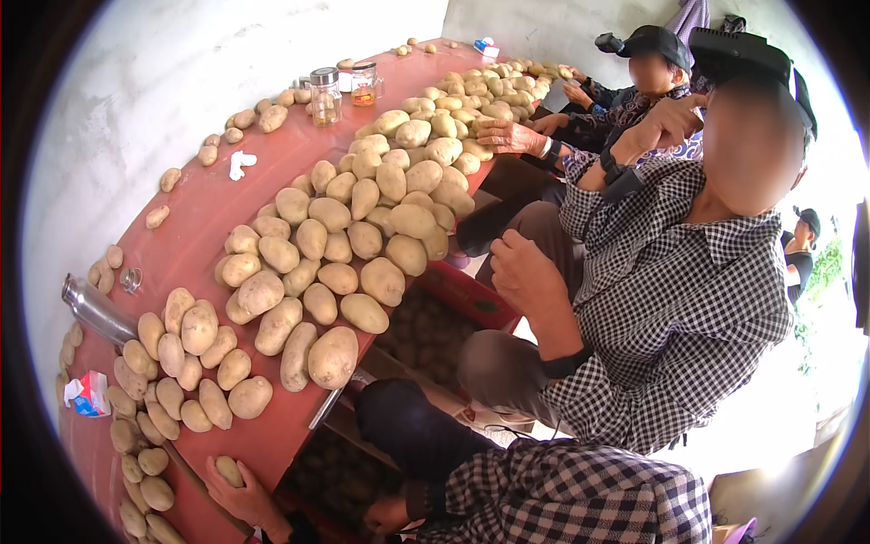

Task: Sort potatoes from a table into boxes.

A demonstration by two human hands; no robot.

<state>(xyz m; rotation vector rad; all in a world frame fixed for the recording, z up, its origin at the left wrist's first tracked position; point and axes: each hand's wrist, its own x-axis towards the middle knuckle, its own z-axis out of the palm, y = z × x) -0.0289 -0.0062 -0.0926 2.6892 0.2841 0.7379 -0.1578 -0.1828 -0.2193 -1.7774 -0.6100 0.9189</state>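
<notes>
My left hand [241,500] rests near the red tabletop's [258,435] front edge, its fingers around a small potato [229,470]. My right hand [387,513] is low beside the table, by a shadowed container of potatoes [340,469]; its fingers are partly hidden and dark. A loose group of potatoes [199,328] lies beyond my left hand, with a long row of potatoes [139,469] to its left. The large heap of potatoes [340,245] covers much of the table towards the far end.
A steel flask [95,309], a tissue pack [92,394], a metal lid [130,279] and glass jars [326,96] stand or lie on the table. A co-worker in a checked shirt [666,299] sits close by. Another person's hand [510,136] touches the heap. A red crate [462,296] is below.
</notes>
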